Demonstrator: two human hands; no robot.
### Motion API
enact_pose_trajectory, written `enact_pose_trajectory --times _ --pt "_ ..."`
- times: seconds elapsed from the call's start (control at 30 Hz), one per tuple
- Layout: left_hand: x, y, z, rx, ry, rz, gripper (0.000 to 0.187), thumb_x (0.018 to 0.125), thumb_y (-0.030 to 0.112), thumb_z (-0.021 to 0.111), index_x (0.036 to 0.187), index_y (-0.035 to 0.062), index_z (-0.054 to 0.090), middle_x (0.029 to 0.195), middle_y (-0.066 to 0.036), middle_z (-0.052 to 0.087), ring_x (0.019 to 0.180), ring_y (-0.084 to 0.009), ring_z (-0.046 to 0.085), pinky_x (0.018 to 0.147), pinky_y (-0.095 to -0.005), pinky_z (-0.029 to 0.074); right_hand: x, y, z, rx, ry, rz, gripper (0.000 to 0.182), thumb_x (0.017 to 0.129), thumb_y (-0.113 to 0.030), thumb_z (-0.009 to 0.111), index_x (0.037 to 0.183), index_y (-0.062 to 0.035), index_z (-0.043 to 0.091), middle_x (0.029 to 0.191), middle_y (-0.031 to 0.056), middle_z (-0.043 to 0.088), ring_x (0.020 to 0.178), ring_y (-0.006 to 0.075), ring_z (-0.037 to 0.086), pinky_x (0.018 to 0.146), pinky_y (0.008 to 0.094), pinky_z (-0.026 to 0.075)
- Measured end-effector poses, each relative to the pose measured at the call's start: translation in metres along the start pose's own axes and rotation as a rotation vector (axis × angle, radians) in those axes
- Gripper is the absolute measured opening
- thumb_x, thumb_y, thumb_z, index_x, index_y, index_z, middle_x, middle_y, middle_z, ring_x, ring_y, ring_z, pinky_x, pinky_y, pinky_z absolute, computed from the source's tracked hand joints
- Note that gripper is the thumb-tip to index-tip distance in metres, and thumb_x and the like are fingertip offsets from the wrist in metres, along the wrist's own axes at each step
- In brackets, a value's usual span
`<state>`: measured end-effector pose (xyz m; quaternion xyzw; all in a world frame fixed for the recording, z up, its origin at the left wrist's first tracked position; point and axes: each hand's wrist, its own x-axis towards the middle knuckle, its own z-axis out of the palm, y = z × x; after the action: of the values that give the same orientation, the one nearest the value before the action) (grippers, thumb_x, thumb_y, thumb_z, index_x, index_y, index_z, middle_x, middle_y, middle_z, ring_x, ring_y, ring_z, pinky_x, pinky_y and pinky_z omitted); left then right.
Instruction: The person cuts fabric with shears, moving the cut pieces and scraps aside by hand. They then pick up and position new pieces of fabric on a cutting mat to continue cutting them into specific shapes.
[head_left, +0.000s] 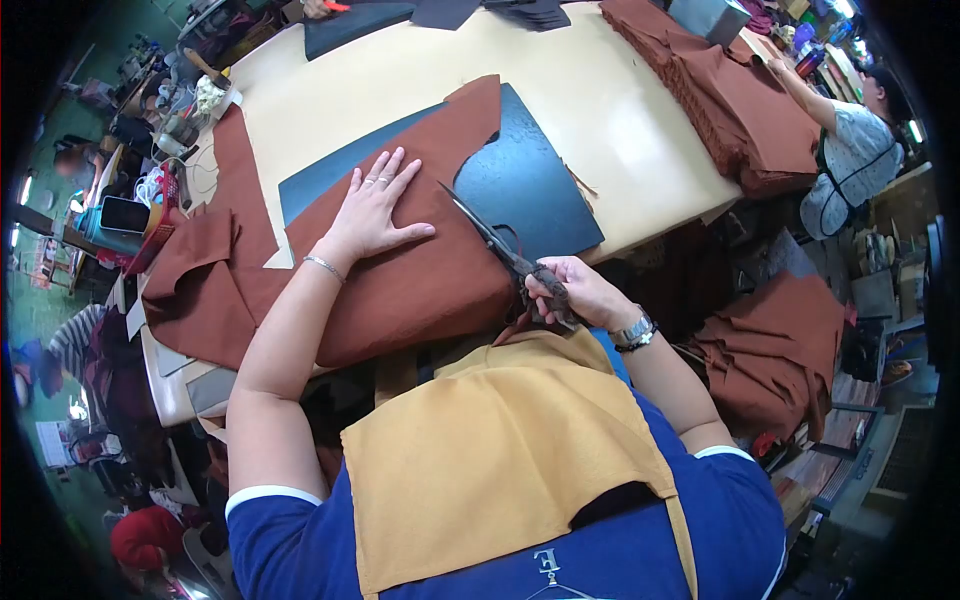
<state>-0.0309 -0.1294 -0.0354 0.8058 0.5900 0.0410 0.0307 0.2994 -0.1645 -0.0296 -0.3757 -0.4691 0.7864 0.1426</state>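
Reddish-brown fabric (420,290) lies over the near part of the pale table (590,110), partly across a dark blue board (530,180). My left hand (377,210) rests flat on the fabric with its fingers spread. My right hand (575,290) is closed around the wrapped handles of large scissors (487,232) at the fabric's right side. Their blades point up and left, the tip over the fabric near its curved edge. Part of the handles is hidden by my fingers.
A thick stack of brown fabric (720,100) covers the table's right side, beside a person (860,150). More brown fabric (775,350) is heaped at the lower right. A red basket (165,215) with a phone (125,214) stands at the left edge. Dark pieces (445,12) lie at the far edge.
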Motion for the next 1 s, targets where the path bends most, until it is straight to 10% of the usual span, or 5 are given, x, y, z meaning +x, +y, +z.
enact_pose_trajectory --times 1.0 --pt "-0.030 0.053 0.011 0.004 0.067 -0.319 0.104 0.071 0.078 0.051 0.147 0.0122 0.026 0.153 -0.018 0.016 0.142 -0.0346 0.013 0.109 -0.0609 0.010 0.002 0.006 0.007 0.028 0.024 -0.021 0.029 0.086 -0.037 0.068 0.082 -0.0103 0.056 0.063 -0.0008 0.058 0.051 0.0046 0.054 0.048 0.0184 0.045"
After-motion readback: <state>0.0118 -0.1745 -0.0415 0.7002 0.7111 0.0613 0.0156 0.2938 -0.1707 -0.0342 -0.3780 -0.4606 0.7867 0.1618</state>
